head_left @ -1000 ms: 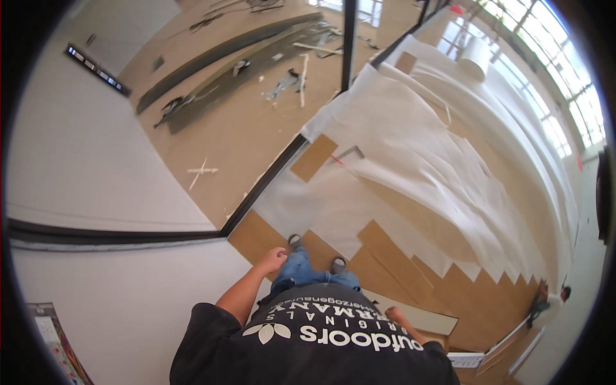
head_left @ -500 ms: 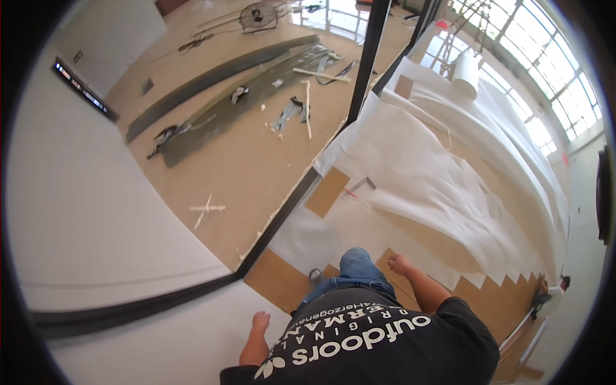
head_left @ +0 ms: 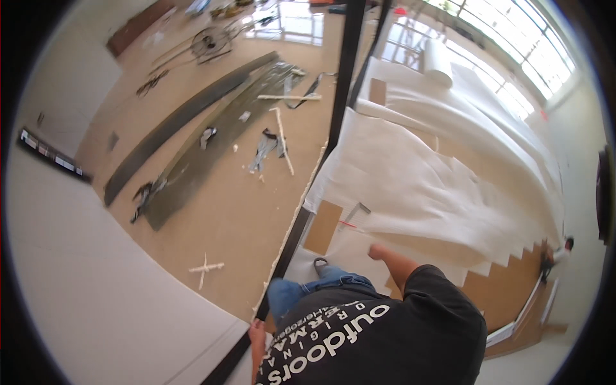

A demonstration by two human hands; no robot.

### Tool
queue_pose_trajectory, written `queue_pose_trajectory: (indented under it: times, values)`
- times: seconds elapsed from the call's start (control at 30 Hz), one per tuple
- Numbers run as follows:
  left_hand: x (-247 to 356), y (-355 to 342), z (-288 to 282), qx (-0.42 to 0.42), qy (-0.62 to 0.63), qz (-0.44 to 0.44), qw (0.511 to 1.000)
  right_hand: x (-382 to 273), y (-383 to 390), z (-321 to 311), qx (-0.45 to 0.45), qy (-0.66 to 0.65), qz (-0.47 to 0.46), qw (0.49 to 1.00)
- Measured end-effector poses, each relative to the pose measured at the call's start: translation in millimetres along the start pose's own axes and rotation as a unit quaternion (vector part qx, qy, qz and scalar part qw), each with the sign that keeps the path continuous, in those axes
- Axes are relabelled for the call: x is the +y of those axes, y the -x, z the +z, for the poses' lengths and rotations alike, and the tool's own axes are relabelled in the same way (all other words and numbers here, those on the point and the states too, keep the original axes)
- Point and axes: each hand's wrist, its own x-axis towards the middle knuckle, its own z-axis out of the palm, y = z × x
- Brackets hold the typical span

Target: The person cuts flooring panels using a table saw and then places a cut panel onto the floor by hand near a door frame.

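Observation:
My right hand (head_left: 377, 251) hangs over the white sheeting (head_left: 410, 173), its fingers curled and nothing visible in them. Low beside the dark frame strip (head_left: 293, 242) is my left hand (head_left: 257, 332); its fingers are too small and blurred to read. A tan plank (head_left: 323, 228) lies between the strip and the sheeting, ahead of my foot. Just right of it rest a grey L-shaped square (head_left: 363, 209) and a thin red item (head_left: 347, 224) whose kind I cannot make out.
Laid tan boards (head_left: 507, 282) meet the sheeting in a stepped edge at right, where another person (head_left: 557, 256) crouches. A white roll (head_left: 438, 62) lies far off. Left of a dark upright post (head_left: 350, 58) are a long grey strip (head_left: 173, 122), scraps and a fan (head_left: 210, 42).
My body has moved forward towards the plank and square, and the view has turned. My left hand has come from over the white surface to beside the dark strip. My right hand now hangs over the sheeting.

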Motion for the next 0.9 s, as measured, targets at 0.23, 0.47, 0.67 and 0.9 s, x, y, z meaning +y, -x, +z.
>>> queue_pose_trajectory:
  times: [0.23,0.47,0.67,0.9]
  values:
    - [32,-84,-77,0.090,-0.068,-0.039,0.993,-212,-136,-263,0.198,-0.195,-0.185,0.943]
    - [57,-241,-91,-0.079,-0.201,0.018,0.976,-325,-229,-319,0.121,-0.132,-0.184,0.966]
    - [203,-494,-205,-0.188,-0.283,0.048,0.939,-312,-217,-325,-0.181,-0.152,0.167,0.957]
    - [531,-749,-392,0.099,-0.096,0.090,0.986,-404,-270,-433,-0.010,-0.451,0.312,0.836]
